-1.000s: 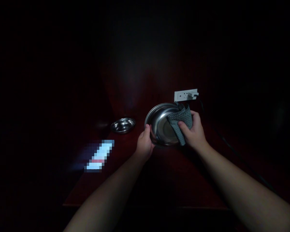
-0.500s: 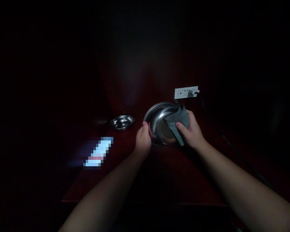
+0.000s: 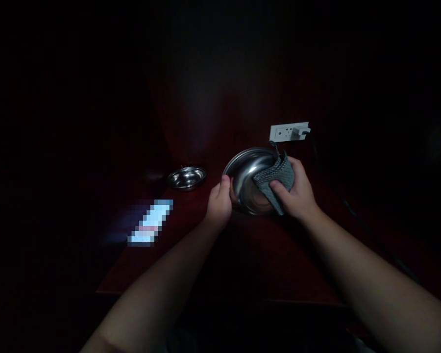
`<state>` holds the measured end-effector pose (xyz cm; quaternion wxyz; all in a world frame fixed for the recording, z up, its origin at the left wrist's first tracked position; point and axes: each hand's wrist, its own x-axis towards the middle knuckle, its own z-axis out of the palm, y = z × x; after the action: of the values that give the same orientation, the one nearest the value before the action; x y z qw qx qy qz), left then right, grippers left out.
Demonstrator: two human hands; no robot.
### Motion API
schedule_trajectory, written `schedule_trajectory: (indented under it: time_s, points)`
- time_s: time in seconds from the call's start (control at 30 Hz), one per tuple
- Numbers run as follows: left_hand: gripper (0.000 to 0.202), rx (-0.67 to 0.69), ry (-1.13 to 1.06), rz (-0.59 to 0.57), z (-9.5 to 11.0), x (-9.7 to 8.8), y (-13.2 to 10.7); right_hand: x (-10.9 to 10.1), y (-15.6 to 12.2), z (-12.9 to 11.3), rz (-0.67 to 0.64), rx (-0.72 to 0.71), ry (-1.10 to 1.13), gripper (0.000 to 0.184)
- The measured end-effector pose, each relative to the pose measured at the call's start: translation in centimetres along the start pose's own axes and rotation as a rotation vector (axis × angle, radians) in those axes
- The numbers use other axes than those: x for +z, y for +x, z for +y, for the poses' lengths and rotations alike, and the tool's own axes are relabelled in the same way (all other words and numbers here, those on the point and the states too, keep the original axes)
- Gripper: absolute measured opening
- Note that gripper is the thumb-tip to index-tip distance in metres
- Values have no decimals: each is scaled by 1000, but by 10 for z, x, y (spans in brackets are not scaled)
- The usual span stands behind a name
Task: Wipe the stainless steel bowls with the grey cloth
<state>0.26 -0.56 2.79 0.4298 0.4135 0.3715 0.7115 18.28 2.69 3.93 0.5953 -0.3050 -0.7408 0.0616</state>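
A shiny steel plate (image 3: 244, 171) is held tilted above a dark red table (image 3: 220, 264). My left hand (image 3: 219, 206) grips its near left rim, thumb over the edge. My right hand (image 3: 297, 193) is closed on a folded grey cloth (image 3: 274, 176), which is pressed onto the plate's right half with my thumb on top. The room is very dark.
A smaller steel bowl (image 3: 186, 177) sits on the table to the left. A lit, blurred-out screen (image 3: 150, 223) lies nearer the left edge. Behind the plate a white power strip (image 3: 288, 131) has a plug in it, its dark cable trailing right.
The plate, cloth and both hands have shifted slightly up and right in the view. The cloth sits a little further right on the plate. Both grips stay the same.
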Motion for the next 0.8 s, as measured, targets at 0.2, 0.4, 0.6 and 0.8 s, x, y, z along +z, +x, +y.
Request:
schedule_trajectory:
  time_s: [0.2,0.4,0.6,0.8]
  points:
    - [20,-144,-269,7,3,2,-4,1,1,3,27,14,-27,60]
    - [8,-192,-379,-25,4,1,-6,0,2,1,38,13,-42,61]
    - [7,-164,-349,-16,1,1,-4,0,2,-2,35,8,-49,60]
    - [8,-160,-313,-23,0,-1,-4,0,3,1,36,7,-62,61]
